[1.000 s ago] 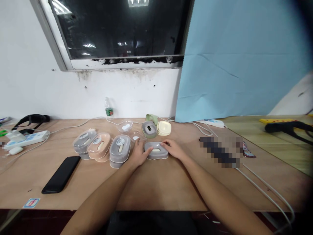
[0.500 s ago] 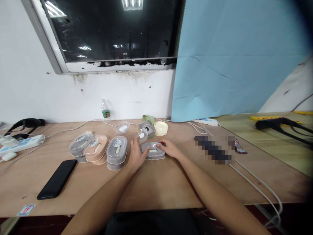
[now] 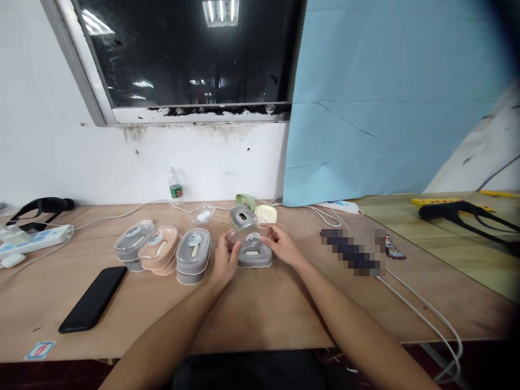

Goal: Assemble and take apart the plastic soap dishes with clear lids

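Between my two hands is a clear plastic lid (image 3: 242,236) with a round white sticker, raised and tilted above a grey oval box (image 3: 255,259). My left hand (image 3: 226,259) pinches the lid's left edge, and my right hand (image 3: 281,245) grips its right side. The grey box stands on the table with a pale handle strip on top. Just behind the lid sits a grey piece with a dark slot (image 3: 244,215). Beside it are a cream square piece (image 3: 267,213) and a green band (image 3: 246,200).
To the left stand stacked lidded boxes: grey (image 3: 194,254), peach (image 3: 160,249) and another grey (image 3: 134,245). Another clear lid (image 3: 202,215) lies behind them, near a bottle (image 3: 175,184). A black phone (image 3: 94,299) lies front left; white cables (image 3: 422,309) run at right.
My hands have gone from the sides of the grey box to the clear lid. That lid has come up from behind the box and is now held over it.
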Available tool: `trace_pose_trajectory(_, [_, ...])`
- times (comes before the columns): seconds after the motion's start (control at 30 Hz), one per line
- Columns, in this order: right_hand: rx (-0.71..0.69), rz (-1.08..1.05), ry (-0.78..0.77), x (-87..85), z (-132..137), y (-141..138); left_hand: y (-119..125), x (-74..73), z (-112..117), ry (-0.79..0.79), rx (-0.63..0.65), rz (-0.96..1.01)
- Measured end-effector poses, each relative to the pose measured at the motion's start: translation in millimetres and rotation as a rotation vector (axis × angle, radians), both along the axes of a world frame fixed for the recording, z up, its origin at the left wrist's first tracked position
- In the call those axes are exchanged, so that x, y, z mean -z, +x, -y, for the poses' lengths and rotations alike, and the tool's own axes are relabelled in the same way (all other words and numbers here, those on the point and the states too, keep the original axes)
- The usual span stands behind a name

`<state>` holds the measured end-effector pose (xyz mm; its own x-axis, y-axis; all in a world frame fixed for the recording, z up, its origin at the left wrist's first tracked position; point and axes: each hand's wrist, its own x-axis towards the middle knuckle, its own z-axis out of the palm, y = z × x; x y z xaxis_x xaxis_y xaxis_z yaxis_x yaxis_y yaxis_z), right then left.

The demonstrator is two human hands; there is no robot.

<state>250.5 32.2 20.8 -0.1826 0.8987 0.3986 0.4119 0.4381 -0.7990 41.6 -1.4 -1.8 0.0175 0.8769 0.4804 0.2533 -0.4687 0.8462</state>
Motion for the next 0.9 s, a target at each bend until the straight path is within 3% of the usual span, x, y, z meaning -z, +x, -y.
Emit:
trace_pose_trajectory(0.17, [0.016, 0.045, -0.069, 4.3, -3.0, 0.1, -1.7, 0.3, -3.7, -0.022, -0.075, -0.051])
trace_pose_trajectory(0.33, [0.034, 0.149, -0.291, 2.3, -5.6, 5.4, -4.3, 4.8, -10.8, -0.078, -0.114, -0.165])
trace_pose_trajectory(0.57, [-0.023, 0.344, -0.502, 7.0, -11.6, 21.7, -6.8, 13.1, -17.8, -0.154, 0.034, -0.295])
trace_pose_trajectory(0.9, [-0.156, 0.324, -0.688, 9.6, -13.8, 29.2, -8.7, 13.7, -10.9, -0.151, 0.017, -0.412])
